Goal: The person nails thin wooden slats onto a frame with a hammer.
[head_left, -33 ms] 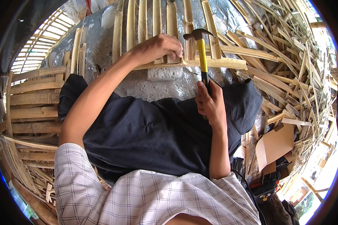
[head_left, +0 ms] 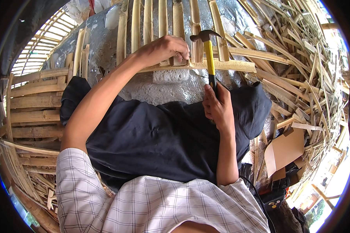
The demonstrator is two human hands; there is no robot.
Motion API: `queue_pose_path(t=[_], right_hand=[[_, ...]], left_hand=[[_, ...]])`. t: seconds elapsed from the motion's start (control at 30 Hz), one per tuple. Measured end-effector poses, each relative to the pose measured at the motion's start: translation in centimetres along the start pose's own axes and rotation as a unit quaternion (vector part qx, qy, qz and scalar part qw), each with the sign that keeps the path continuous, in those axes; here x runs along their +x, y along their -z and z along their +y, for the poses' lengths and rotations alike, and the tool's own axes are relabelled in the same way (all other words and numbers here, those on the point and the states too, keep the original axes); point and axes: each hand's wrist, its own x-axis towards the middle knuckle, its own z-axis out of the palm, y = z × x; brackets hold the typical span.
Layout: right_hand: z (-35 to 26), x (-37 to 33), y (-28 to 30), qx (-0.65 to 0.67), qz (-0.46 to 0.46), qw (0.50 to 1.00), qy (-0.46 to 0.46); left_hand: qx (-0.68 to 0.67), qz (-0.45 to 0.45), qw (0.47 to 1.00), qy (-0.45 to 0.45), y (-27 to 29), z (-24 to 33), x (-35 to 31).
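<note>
My right hand (head_left: 219,104) grips the black lower handle of a claw hammer (head_left: 210,58) with a yellow shaft. The hammer stands head-up, its dark head in front of the bamboo slats. To its left, my left hand (head_left: 175,48) is closed in a pinch against a crosswise bamboo strip (head_left: 233,65); whatever is between the fingertips is too small to make out. Several lengthwise bamboo slats (head_left: 147,23) run away from me, their near ends at the crosswise strip. A pale grey block (head_left: 169,76) lies beneath the strip, close under my left hand.
Loose split bamboo (head_left: 295,70) is heaped along the right. A slatted bamboo panel (head_left: 37,116) lies at the left. Dark cloth (head_left: 155,136) covers my lap. An opened cardboard box (head_left: 286,149) is at the lower right, near a black cable. Grey plastic sheeting (head_left: 105,46) lies under the slats.
</note>
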Motion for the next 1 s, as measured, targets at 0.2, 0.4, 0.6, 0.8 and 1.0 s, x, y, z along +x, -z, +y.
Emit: queue_pose_path(t=[0.2,0.4,0.6,0.8,1.0], right_hand=[[0.2,-0.3,-0.3,-0.043,0.001,0.998,0.049],[-0.6,-1.8,-0.9,-0.026,0.007,0.998,0.055],[-0.3,-4.2,-0.6,-0.163,0.03,0.977,0.134],[-1.6,-6.8,-0.9,-0.349,0.062,0.926,0.131],[-2.7,-7.0,0.0,-0.411,0.119,0.891,0.153]], left_hand=[[-0.017,0.002,1.0,0.006,-0.2,-0.2,0.0],[-0.045,-0.005,0.999,0.025,0.1,-0.8,0.0],[-0.035,-0.013,0.996,0.081,1.0,0.1,0.1],[0.027,0.025,0.999,0.007,-0.2,-0.6,0.0],[-0.03,-0.006,0.996,0.084,1.2,-0.6,-0.4]])
